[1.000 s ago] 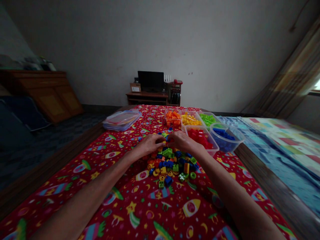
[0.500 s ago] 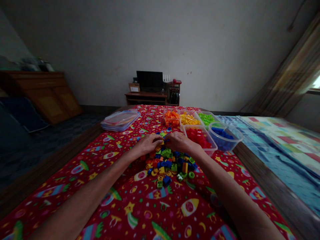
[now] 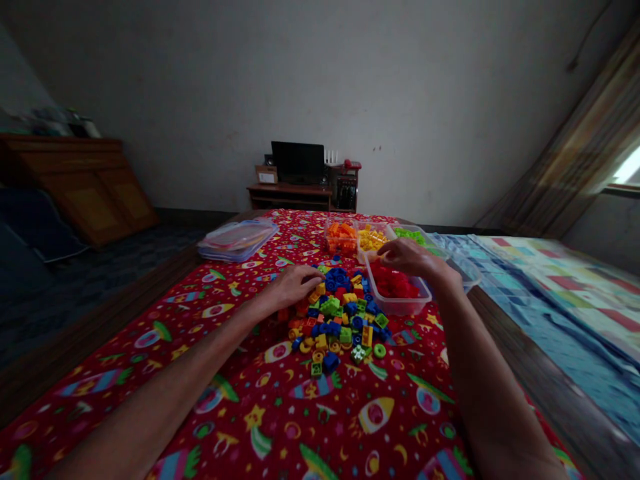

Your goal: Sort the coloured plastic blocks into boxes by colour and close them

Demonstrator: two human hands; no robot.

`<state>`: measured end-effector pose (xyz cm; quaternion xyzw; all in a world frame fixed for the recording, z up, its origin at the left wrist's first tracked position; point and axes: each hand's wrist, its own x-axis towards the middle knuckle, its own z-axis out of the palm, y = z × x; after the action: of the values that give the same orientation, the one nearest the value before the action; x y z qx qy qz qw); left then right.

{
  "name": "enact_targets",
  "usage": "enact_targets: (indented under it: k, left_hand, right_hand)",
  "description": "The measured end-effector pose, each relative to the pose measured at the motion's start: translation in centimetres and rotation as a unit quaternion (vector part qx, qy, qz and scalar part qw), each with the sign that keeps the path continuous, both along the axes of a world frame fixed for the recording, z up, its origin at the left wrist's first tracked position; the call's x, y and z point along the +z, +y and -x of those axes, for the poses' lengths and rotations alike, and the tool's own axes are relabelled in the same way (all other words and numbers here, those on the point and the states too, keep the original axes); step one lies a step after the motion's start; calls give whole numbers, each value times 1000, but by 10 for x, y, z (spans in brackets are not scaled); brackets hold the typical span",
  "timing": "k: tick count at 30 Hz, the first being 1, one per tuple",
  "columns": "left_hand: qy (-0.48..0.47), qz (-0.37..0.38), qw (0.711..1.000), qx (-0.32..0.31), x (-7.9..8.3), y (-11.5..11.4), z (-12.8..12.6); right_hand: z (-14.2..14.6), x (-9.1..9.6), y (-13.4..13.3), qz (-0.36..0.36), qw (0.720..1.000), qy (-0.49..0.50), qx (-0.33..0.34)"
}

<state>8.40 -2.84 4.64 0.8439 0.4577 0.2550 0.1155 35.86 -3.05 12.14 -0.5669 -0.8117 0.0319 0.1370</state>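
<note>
A mixed pile of toy building bricks [image 3: 333, 308] lies on the red patterned cloth, in blue, yellow, green and orange. At its upper left edge rests my left hand [image 3: 295, 285], fingers curled together beside a yellow brick; what they grip, if anything, is hidden. My right hand [image 3: 407, 257] hovers over the back of the red-brick container [image 3: 405, 307], close to the container of yellow bricks [image 3: 373, 240]. Its fingers are pinched, and anything between them is too small to make out. The forearm and hand partly cover the round tub [image 3: 473, 279].
Behind stand a container of orange bricks [image 3: 341, 239] and one of green bricks [image 3: 410, 235]. Stacked clear lids [image 3: 237, 240] lie at the table's far left. A bed [image 3: 550, 287] adjoins the right side. A desk with a monitor [image 3: 298, 162] stands by the wall.
My right hand has left the pile and moved right, over the red-brick container. The left hand stays at the pile's left edge. Blue bricks at the pile's back are now uncovered.
</note>
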Motion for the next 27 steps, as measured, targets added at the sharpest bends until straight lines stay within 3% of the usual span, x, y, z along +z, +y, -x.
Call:
enact_targets:
  k: [4, 8, 15, 23, 27]
  left_hand:
    - [-11, -44, 999, 14, 3, 4, 7]
    - [-11, -41, 999, 16, 2, 6, 11]
    - [-7, -30, 999, 13, 1, 5, 9]
    - [-7, -33, 999, 16, 1, 8, 12]
    - [-4, -55, 998, 21, -3, 11, 15]
  right_hand:
    - [-31, -6, 13, -45, 995, -25, -81]
    - [-33, -20, 26, -73, 990, -31, -113]
    - [-17, -31, 30, 33, 997, -73, -12]
    - [-15, -31, 30, -44, 999, 14, -29]
    - [-3, -35, 27, 13, 1000, 4, 27]
